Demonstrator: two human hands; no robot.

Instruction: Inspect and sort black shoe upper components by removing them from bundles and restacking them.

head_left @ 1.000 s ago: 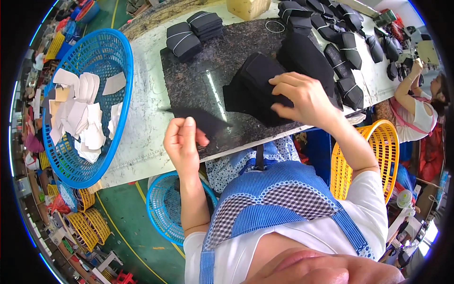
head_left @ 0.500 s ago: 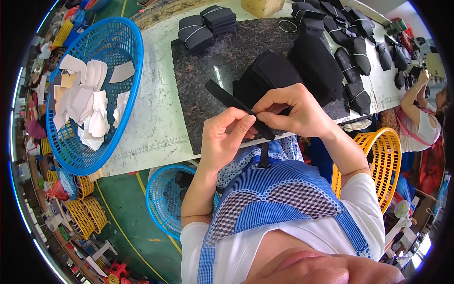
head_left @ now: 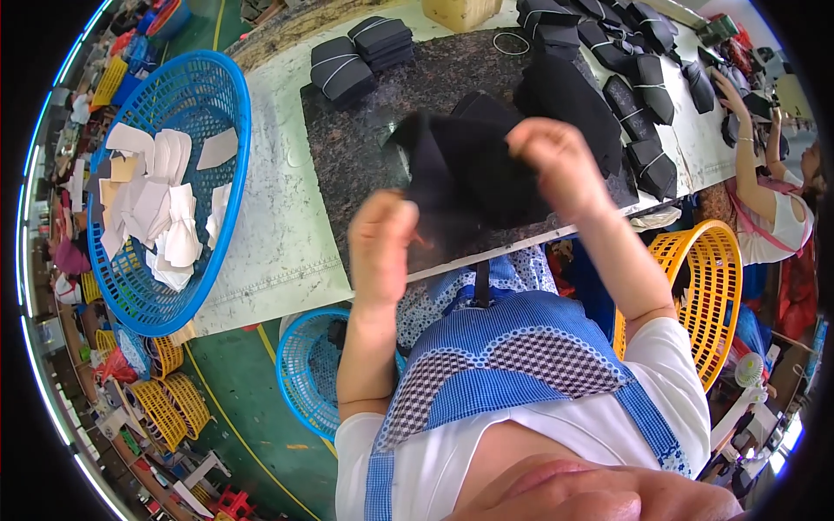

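Observation:
A black, flat, flexible piece (head_left: pixel 465 178) is spread out between my hands above the dark stone slab (head_left: pixel 347 148), smeared by motion. My left hand (head_left: pixel 380 252) has its fingers closed at the piece's left edge. My right hand (head_left: pixel 560 165) pinches its upper right corner, blurred too. A stack of black cut pieces (head_left: pixel 569 117) lies on the slab just beyond my right hand. Partly hidden behind the held piece is another black piece (head_left: pixel 479 106).
Tied black bundles (head_left: pixel 343 69) sit at the slab's far left, and more bundles (head_left: pixel 651 165) line its right side. A blue basket (head_left: pixel 239 174) with pale cut pieces stands left. A yellow basket (head_left: pixel 708 304) is near my right elbow. A co-worker (head_left: pixel 773 208) is at far right.
The black piece, seen narrow and edge-on before, is now opened out broad. My hands have moved apart, the left one outward to the left, the right one slightly up.

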